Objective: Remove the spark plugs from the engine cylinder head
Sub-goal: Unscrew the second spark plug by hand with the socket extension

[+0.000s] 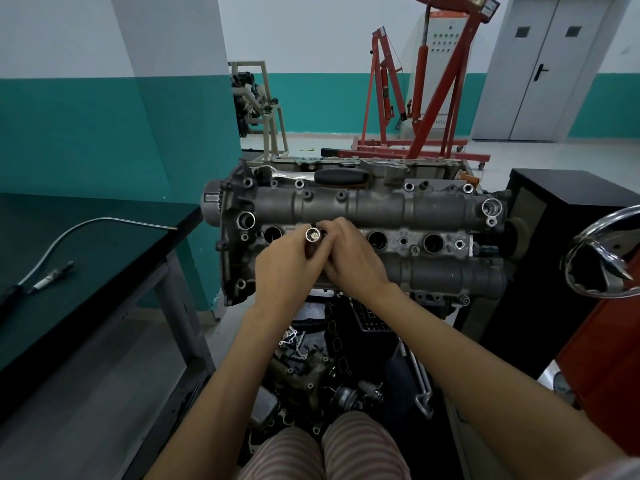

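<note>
Spark plugs are not showing anywhere in the head view; any that remain would be sitting deep in the wells of the cylinder head point(363, 202), out of sight. 4 wells are running in a row along the middle of the head: well 1 point(273, 234) is lying just to the left of the hands, wells 3 point(377, 239) and 4 point(433, 242) are lying off to the right, and well 2 is hidden directly under the hands. The 3 visible wells are looking dark inside, and whether a plug sits at the bottom cannot be told.

A socket tool point(313, 234) is standing up between the hands, its shiny round end facing the camera, so its long axis is pointing down into the covered well. The left hand point(292, 263) is curling its fingers round the tool's shaft just below that end. The right hand point(349, 252) is pressing in from the right with fingers bent toward the same tool; whether it is actually pinching it cannot be told. Both hands are touching each other and are equally near the tool.

A ratchet handle point(341, 176) is lying lengthwise on the far edge of the head, beyond the hands. A bent metal tube point(104, 221) is resting on the dark worktop point(104, 271) well to the left. Below the forearms, a floor tray point(304, 368) is holding loose engine parts and gaskets.
</note>
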